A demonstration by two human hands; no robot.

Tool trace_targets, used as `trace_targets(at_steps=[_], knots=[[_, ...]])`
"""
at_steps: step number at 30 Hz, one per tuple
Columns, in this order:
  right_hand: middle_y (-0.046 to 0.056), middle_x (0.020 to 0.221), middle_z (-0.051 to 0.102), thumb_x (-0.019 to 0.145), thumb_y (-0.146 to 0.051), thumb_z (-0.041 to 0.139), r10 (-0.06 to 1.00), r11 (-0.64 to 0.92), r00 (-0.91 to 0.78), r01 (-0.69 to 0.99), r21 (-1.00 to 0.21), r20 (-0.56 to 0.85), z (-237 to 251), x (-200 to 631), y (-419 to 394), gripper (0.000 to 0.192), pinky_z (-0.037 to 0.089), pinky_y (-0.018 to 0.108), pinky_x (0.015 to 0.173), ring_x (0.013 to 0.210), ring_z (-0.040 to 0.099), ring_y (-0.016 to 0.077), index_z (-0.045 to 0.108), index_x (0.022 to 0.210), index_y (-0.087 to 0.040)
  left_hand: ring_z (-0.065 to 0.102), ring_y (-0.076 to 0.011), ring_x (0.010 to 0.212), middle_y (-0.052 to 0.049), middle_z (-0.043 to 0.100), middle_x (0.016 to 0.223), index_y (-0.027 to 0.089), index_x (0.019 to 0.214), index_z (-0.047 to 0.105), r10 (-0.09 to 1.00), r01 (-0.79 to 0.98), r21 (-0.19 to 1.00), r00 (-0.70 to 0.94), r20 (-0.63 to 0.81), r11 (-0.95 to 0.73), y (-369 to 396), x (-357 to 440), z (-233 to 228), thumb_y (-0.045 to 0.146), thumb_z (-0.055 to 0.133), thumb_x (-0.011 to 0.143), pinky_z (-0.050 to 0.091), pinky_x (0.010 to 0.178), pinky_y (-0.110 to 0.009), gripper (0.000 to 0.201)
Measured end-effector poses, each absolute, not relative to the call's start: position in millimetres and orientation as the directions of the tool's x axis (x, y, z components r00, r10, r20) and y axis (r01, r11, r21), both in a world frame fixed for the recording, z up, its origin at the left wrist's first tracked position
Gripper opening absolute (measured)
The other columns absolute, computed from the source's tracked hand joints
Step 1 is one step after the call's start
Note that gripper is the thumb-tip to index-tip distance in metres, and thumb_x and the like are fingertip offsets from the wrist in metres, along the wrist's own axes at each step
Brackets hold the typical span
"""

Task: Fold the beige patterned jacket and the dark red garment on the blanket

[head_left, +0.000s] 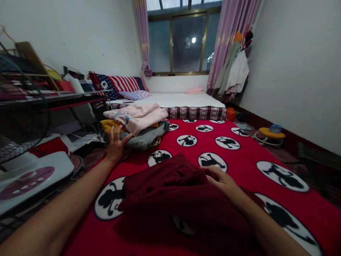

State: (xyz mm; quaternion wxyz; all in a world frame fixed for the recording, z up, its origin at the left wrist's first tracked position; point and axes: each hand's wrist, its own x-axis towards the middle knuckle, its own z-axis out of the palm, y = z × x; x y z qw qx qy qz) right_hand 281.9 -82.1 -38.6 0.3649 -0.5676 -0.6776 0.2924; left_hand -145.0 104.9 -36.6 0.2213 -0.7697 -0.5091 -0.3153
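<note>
Nearest, a crumpled dark maroon cloth garment (170, 192) lies on the red monkey-print blanket (239, 156), its long axis running left to right. The right hand (223, 181) pinches its upper edge with curled fingers. Farther off, the left hand (116, 144) rests spread-fingered against a pile of folded clothes (138, 126).

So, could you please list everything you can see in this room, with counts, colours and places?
dark red garment: one, maroon, on the blanket, near
folded clothes pile: one stack, pink, yellow, grey, left on the blanket
red blanket: one, red with black-and-white round prints, covering the near bed
far mattress: one, white, under the window
flag-pattern cushion: one, red, white, blue, left of the mattress
hanging clothes: several, pale, right of the window
stool: one, yellow, right floor
left hand: resting on the pile, open
right hand: on the garment, grip unclear
</note>
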Motion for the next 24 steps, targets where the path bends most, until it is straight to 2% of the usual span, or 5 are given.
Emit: trace_targets(at_steps=[7,12,17,21,24], knots=[[0.01,0.11,0.068,0.081,-0.055,0.056,0.98,0.197,-0.095,0.536,-0.821,0.173,-44.1,284.4,-80.7,0.046,0.048,0.043,0.093,0.105,0.062,0.0297,0.069,0.109,-0.023,0.004,-0.0423,0.146,-0.006,0.014,0.16,0.027,0.124,0.061,0.62,0.893,0.011,0.303,0.724,-0.45,124.6,-165.7,-39.1,0.025,0.07,0.069,0.017,0.116,-0.06,0.055],[0.01,0.112,0.069,0.081,-0.054,0.057,0.976,0.216,-0.123,0.515,-0.83,0.178,-38.3,280.6,-81.1,0.045,0.048,0.042,0.095,0.106,0.062,0.0287,0.068,0.11,-0.021,-0.003,-0.0404,0.147,-0.006,0.006,0.162,0.026,0.134,0.053,0.661,0.926,0.004,0.266,0.702,-0.378,111.1,-157.0,-42.7,0.029,0.067,0.074,0.014,0.116,-0.06,0.061],[0.008,0.116,0.068,0.086,-0.06,0.05,0.945,0.326,-0.189,0.446,-0.833,0.268,-31.4,280.4,-81.6,0.049,0.042,0.041,0.101,0.113,0.059,0.0279,0.068,0.111,-0.022,-0.004,-0.0413,0.146,-0.01,0.008,0.162,0.023,0.143,0.044,0.736,0.955,0.122,0.125,0.666,-0.272,72.0,-121.8,-47.0,0.014,0.063,0.071,0.013,0.116,-0.061,0.076],[0.01,0.118,0.066,0.084,-0.065,0.048,0.9,0.434,-0.245,0.447,-0.782,0.36,-9.0,282.6,-93.5,0.056,0.042,0.04,0.101,0.115,0.057,0.0282,0.068,0.111,-0.02,0.022,-0.0447,0.142,-0.019,-0.003,0.161,0.019,0.152,0.025,0.837,0.942,0.276,0.011,0.547,-0.192,39.5,-82.0,-57.5,0.016,0.061,0.074,0.032,0.109,-0.058,0.086],[0.009,0.122,0.063,0.076,-0.059,0.064,0.886,0.462,-0.365,0.628,-0.626,0.288,13.8,268.2,-117.9,0.06,0.044,0.039,0.096,0.112,0.057,0.0278,0.062,0.123,-0.023,0.05,-0.0429,0.125,-0.024,-0.013,0.158,0.02,0.155,0.013,0.883,0.921,0.342,0.003,0.469,-0.185,25.2,-58.8,-63.8,0.022,0.058,0.079,0.049,0.094,-0.052,0.088]])
